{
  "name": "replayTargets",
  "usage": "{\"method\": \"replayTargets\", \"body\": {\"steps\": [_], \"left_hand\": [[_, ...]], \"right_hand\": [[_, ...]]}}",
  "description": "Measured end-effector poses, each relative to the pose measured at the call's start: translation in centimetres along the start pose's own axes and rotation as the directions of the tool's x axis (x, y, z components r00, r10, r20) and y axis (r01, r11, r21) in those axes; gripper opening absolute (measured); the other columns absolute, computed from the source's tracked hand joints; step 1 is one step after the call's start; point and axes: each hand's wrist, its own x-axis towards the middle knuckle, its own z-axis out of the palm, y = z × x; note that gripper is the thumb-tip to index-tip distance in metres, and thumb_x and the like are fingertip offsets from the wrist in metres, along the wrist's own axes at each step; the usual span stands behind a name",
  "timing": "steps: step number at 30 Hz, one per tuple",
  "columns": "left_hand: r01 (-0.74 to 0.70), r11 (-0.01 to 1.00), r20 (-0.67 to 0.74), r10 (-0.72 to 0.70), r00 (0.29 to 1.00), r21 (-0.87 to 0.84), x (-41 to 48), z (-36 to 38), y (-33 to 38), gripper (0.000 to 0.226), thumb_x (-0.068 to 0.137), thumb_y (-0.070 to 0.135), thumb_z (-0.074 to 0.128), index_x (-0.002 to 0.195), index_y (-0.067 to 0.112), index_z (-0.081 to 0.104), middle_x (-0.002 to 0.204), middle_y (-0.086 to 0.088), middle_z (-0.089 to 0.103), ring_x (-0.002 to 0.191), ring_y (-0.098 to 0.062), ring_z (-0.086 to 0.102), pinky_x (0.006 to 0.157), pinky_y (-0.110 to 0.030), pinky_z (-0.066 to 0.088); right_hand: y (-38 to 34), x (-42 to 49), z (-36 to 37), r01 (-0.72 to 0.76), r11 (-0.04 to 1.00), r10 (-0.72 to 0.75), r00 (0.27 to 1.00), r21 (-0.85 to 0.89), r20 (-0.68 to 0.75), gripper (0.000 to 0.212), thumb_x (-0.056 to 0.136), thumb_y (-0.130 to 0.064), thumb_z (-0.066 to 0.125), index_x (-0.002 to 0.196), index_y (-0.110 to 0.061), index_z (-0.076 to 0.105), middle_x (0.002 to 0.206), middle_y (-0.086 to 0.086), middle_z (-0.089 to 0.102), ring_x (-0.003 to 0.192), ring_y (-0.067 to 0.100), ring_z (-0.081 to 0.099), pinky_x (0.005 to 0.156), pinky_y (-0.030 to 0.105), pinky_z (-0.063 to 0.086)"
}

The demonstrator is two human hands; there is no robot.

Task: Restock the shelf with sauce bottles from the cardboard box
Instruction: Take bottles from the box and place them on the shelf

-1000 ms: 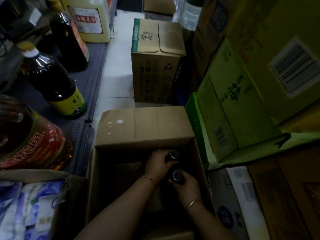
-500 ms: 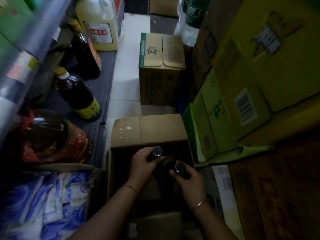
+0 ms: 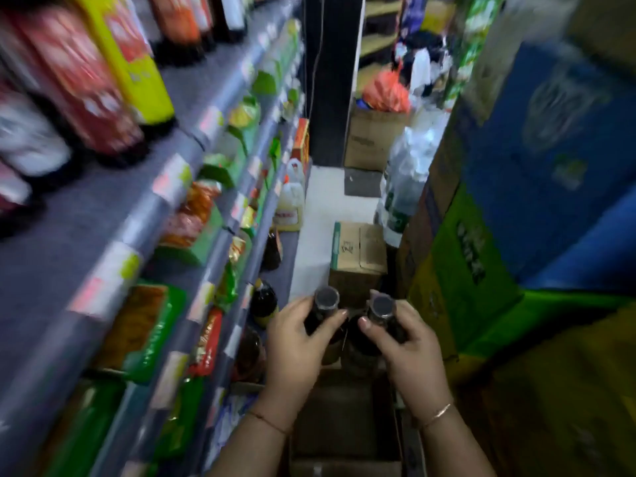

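The left hand (image 3: 296, 342) curls round the neck of a dark sauce bottle (image 3: 326, 299), thumb across the front. The right hand (image 3: 411, 352) grips a second bottle (image 3: 382, 306) the same way. Both bottles stand upright, side by side with dark round caps facing up, held above the far end of the open box (image 3: 344, 465), which sits on the floor (image 3: 320, 215) below the wrists. Each wrist wears a thin bracelet (image 3: 437, 415).

Just left of the box run the shelves (image 3: 144, 215), blurred, with price tags along their front edges. On the lowest one, near its front edge, a dark bottle with a yellow label (image 3: 263, 301) stands close to the left hand, and a pale jug (image 3: 290, 203) stands further along. The higher shelves carry red and green packets and tall red-labelled bottles.

Beyond the bottles a closed carton (image 3: 358, 249) rests on the floor. To the right rise stacked cartons, green (image 3: 461, 270) below, blue (image 3: 550, 149) above.
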Motion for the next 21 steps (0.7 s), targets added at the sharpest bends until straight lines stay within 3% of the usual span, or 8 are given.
{"method": "replayTargets", "body": {"steps": [4,7,9,11,15,18,21], "left_hand": [[-0.163,0.984,-0.103,0.169,0.98,0.07,2.3,-5.5,10.8,0.015,0.078,0.033,0.073,0.077,0.019,0.067,0.078,0.006,0.067,0.08,0.0,0.062,0.07,-0.014,0.046],[-0.234,0.969,-0.185,0.244,0.952,0.076,3.4,-9.2,17.2,0.019,0.078,0.038,0.071,0.079,0.019,0.069,0.079,0.005,0.068,0.081,-0.006,0.065,0.071,-0.024,0.05],[-0.254,0.966,-0.257,0.26,0.931,0.058,3.8,-11.3,20.6,0.016,0.077,0.039,0.071,0.08,0.024,0.07,0.08,0.005,0.07,0.081,-0.009,0.067,0.071,-0.029,0.052],[-0.274,0.961,-0.319,0.272,0.908,0.042,4.1,-13.4,23.4,0.012,0.078,0.038,0.072,0.082,0.026,0.071,0.081,0.006,0.072,0.083,-0.01,0.068,0.074,-0.034,0.054],[-0.296,0.952,-0.434,0.3,0.849,0.08,3.8,-16.8,27.0,0.012,0.078,0.036,0.073,0.088,0.029,0.073,0.088,0.009,0.074,0.088,-0.008,0.069,0.081,-0.041,0.056],[-0.292,0.942,-0.512,0.335,0.791,0.167,3.2,-18.6,28.5,0.012,0.078,0.032,0.074,0.09,0.035,0.072,0.088,0.015,0.074,0.089,0.0,0.068,0.082,-0.034,0.056],[-0.276,0.941,-0.578,0.338,0.743,0.195,2.5,-20.0,28.9,0.017,0.078,0.028,0.074,0.086,0.041,0.069,0.086,0.018,0.073,0.088,0.002,0.068,0.083,-0.03,0.055]], "right_hand": [[-12.0,2.0,0.4,0.158,0.985,-0.163,0.984,0.071,0.072,0.019,0.081,-0.009,0.071,0.092,-0.024,0.069,0.101,0.016,0.064,0.092,0.006,0.063,0.083,0.017,0.046],[-19.6,3.1,1.0,0.22,0.958,-0.243,0.964,0.184,0.112,0.016,0.083,-0.016,0.067,0.099,-0.013,0.069,0.096,0.01,0.071,0.092,0.014,0.067,0.08,0.021,0.049],[-23.9,3.7,1.6,0.257,0.932,-0.3,0.943,0.257,0.142,0.02,0.085,-0.014,0.066,0.104,-0.017,0.07,0.096,0.001,0.074,0.092,0.01,0.067,0.079,0.023,0.052],[-27.5,4.4,2.4,0.29,0.903,-0.357,0.917,0.317,0.177,0.022,0.085,-0.015,0.066,0.106,-0.02,0.07,0.099,0.005,0.074,0.095,0.017,0.068,0.083,0.031,0.056],[-31.8,6.1,5.1,0.3,0.837,-0.423,0.885,0.457,0.195,0.026,0.076,-0.019,0.077,0.102,-0.02,0.073,0.098,0.018,0.073,0.094,0.027,0.067,0.089,0.049,0.055],[-33.0,6.9,8.1,0.253,0.792,-0.422,0.884,0.556,0.199,0.035,0.071,-0.015,0.08,0.104,-0.01,0.069,0.098,0.017,0.073,0.092,0.029,0.068,0.088,0.046,0.054],[-33.5,7.4,11.0,0.181,0.769,-0.415,0.87,0.613,0.264,0.026,0.074,-0.008,0.077,0.099,-0.007,0.068,0.095,0.016,0.073,0.088,0.027,0.069,0.083,0.042,0.056]]}}
